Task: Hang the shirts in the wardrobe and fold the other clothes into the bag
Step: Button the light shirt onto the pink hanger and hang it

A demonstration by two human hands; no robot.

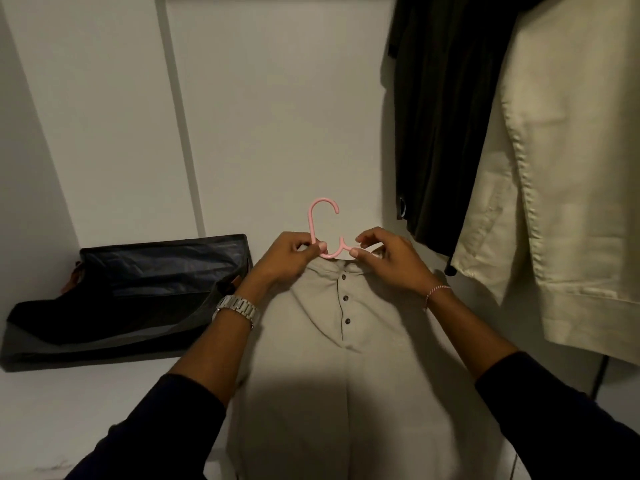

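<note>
Head view — white wardrobe wall point(277, 98), bag point(138, 289) on pale shelf point(86, 410).

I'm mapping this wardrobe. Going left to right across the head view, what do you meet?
dark bag → left hand → pink hanger → right hand → dark hanging garment → cream hanging garment

hanger point(323, 226) arms hidden inside shirt point(332, 358); shirt hem cut off

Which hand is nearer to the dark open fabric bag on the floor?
Left. The left hand pinches the pink plastic hanger just right of the dark open fabric bag; the right hand holds the hanger's other side, farther away.
</note>
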